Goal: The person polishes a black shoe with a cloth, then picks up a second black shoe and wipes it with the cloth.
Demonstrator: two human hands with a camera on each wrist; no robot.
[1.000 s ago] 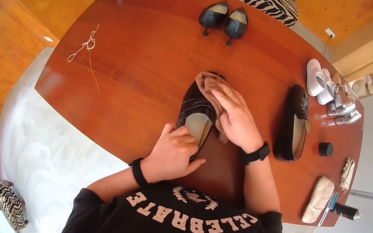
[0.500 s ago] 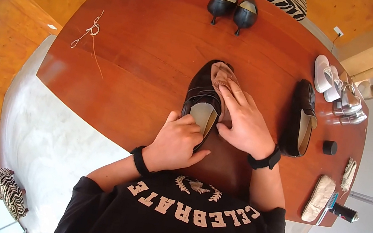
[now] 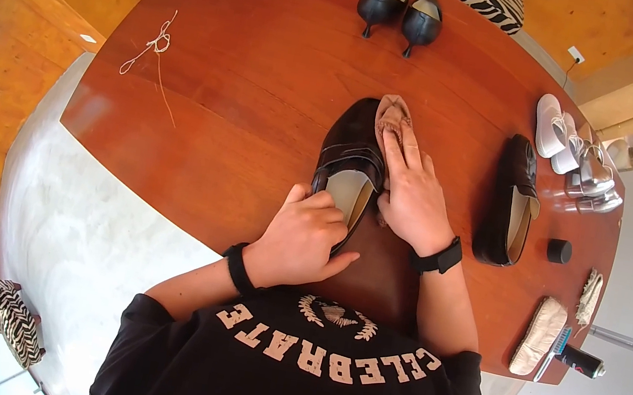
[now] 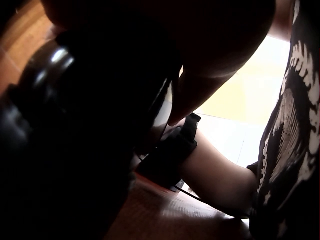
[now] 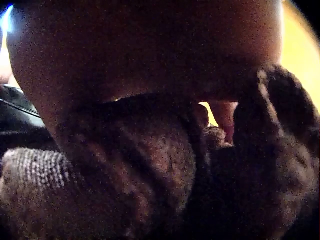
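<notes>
My left hand (image 3: 302, 233) grips the dark brown leather loafer (image 3: 352, 132) at the near left side of its opening, fingers curled over the rim. The loafer's toe points away from me. The right hand (image 3: 415, 198) lies along its right side, fingers straight, pressing a pinkish-brown cloth (image 3: 393, 115) against the right edge of the toe. In the right wrist view the cloth (image 5: 160, 155) bunches under the palm. A shiny part of the loafer (image 4: 60, 60) shows at the left of the dark left wrist view.
To the right lies the other loafer (image 3: 508, 206). White sneakers (image 3: 550, 129), silver shoes (image 3: 594, 174), a black jar (image 3: 559, 250), a beige pad (image 3: 539, 338), a brush (image 3: 556, 354) and a spray can (image 3: 584, 361) line the right side. Black heels (image 3: 382, 8) stand behind; string (image 3: 159, 43) lies left.
The right hand and cloth have moved from across the top of the toe to its right edge, uncovering the toe. The left hand keeps its grip on the loafer.
</notes>
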